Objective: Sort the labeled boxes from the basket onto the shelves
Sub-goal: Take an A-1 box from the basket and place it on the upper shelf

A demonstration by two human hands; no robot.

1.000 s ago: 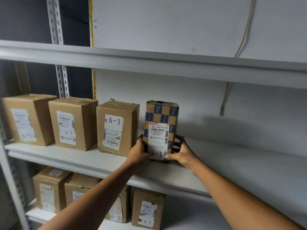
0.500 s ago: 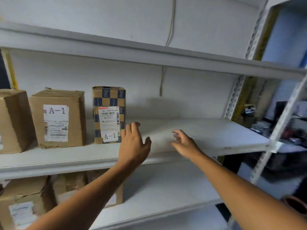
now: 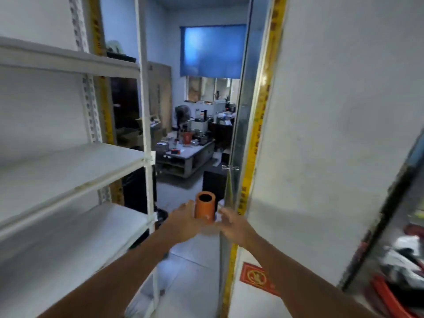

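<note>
No labeled box shows in this view. My left hand (image 3: pixel 183 222) and my right hand (image 3: pixel 231 222) are stretched out side by side in mid-air, fingers loose, holding nothing. An orange cylinder (image 3: pixel 205 206) with a dark open top shows between them, seemingly farther away; contact cannot be told through the blur. White shelves (image 3: pixel 68 166) on the left stand bare at this end. At the bottom right a red-rimmed container (image 3: pixel 387 299) with white items is blurred and cut by the frame edge.
A white panel with a yellow-taped edge (image 3: pixel 254 138) stands close on my right. Between it and the shelf post (image 3: pixel 146 125) a tiled aisle leads to a cluttered low table (image 3: pixel 190 154) and desks. A red sticker (image 3: pixel 254 277) marks the panel's lower part.
My hands have let go of the checkered A-1 box on the shelf and drawn back. My view has swung right, away from the boxes, toward the aisle.
</note>
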